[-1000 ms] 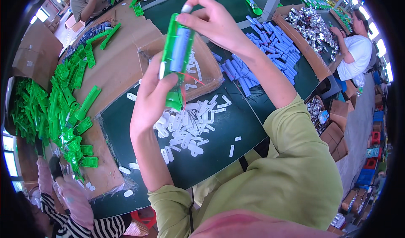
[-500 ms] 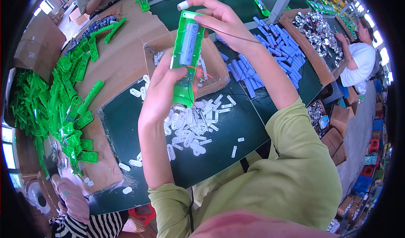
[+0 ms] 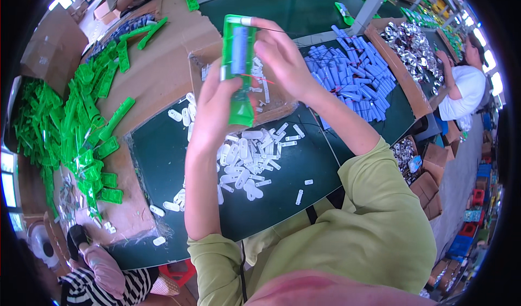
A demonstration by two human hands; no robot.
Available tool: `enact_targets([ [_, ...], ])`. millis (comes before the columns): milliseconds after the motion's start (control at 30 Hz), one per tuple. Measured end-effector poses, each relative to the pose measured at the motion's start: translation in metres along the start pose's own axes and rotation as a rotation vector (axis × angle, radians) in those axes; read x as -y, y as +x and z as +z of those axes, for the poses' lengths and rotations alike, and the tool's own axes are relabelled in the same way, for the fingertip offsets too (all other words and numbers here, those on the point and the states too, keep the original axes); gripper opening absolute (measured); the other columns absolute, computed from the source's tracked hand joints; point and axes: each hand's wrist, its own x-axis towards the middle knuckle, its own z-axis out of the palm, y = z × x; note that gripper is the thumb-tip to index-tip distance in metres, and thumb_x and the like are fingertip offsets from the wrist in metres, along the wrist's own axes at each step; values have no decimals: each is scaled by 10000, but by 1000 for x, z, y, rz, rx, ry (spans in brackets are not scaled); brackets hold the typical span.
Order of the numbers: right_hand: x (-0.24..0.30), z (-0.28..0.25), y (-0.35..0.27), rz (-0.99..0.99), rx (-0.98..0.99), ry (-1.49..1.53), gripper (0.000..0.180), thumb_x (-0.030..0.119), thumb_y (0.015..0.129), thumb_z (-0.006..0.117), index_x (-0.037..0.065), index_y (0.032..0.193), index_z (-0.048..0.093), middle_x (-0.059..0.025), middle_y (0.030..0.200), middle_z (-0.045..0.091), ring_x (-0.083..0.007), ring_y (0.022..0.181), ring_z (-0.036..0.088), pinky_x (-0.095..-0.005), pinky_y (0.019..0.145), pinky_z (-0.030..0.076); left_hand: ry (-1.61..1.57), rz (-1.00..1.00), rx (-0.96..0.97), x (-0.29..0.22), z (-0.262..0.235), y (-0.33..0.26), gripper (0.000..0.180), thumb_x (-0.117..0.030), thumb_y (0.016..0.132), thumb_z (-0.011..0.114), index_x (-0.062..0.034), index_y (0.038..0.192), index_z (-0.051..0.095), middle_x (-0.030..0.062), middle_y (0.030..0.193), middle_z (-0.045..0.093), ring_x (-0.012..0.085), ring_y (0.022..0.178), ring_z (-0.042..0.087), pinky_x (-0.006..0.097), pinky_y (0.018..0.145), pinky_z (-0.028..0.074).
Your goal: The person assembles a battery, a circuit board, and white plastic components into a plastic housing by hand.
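A long green plastic casing (image 3: 242, 108) is held upright over the workbench, its hollow side showing. Inside its upper part lies a blue cylindrical battery cell (image 3: 239, 53), and a thin red wire (image 3: 259, 78) sticks out to the right below it. My left hand (image 3: 214, 102) is closed around the casing's left side, thumb across the front. At the upper right edge is my right hand (image 3: 285, 59), its forefinger, with a white wrap on the tip, against the casing's top end. The other right fingers are curled and slightly blurred. A dark wire runs by that forefinger.
White plastic pieces (image 3: 244, 159) are heaped on the green bench below my hands. Behind them stands a cardboard box (image 3: 196, 67). Green casings (image 3: 87, 121) pile up at left, blue cells (image 3: 361, 70) and shiny silver cups (image 3: 412, 51) at right. Co-workers sit around the bench.
My right forefinger has come down from above the casing onto its top end, and the hand has turned with its fingers curled. The casing has become more vertical.
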Motion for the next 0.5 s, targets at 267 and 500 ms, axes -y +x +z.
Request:
enact_targets([
  [267,-20,1,36,364,-46,120,408,110,835,597,25,1219,487,-55,1088,555,-102,946,540,-262,796,450,209,217,-56,35,-10,18,420,-253,912,502,10,1218,387,128,1010,533,177,921,535,328,837,428],
  [500,-127,-156,142,402,-148,-209,416,163,805,631,64,1197,528,-53,984,593,-132,869,564,-278,738,463,982,374,-760,7,-149,24,486,-193,862,559,-18,1285,396,154,1156,518,213,968,550,336,826,447],
])
